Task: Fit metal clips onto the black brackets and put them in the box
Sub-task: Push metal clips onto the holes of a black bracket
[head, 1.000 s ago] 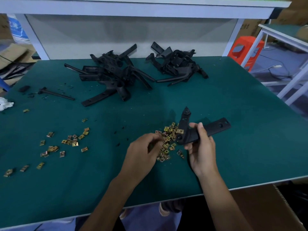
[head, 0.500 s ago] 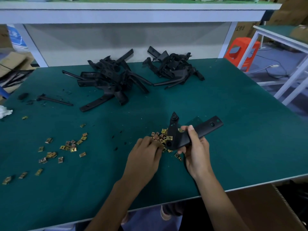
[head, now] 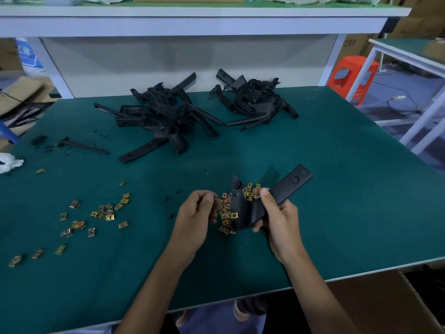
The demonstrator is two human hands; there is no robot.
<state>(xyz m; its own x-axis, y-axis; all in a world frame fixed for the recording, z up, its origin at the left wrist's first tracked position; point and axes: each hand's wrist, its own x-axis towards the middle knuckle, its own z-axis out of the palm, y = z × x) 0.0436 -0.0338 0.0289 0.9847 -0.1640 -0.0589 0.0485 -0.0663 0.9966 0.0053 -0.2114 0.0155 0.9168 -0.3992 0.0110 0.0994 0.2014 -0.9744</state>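
My right hand (head: pixel 279 220) grips a black L-shaped bracket (head: pixel 290 185) by its bend and holds it tilted over a pile of brass-coloured metal clips (head: pixel 226 214) on the green table (head: pixel 337 213). My left hand (head: pixel 195 218) is beside the pile, its thumb and forefinger pinching what looks like one small clip at the bracket's lower arm. More clips (head: pixel 103 213) lie scattered to the left. Two heaps of black brackets (head: pixel 163 116) (head: pixel 252 100) sit at the back of the table.
A brown cardboard box (head: pixel 385 304) stands below the table's front right edge. One loose black bar (head: pixel 81 145) and a white rag (head: pixel 9 162) lie at the far left. An orange stool (head: pixel 351 73) and a white frame are to the right.
My left hand has lifted off the clip pile with its fingertips pinched together and moved to the bracket. My right hand has turned the bracket slightly.
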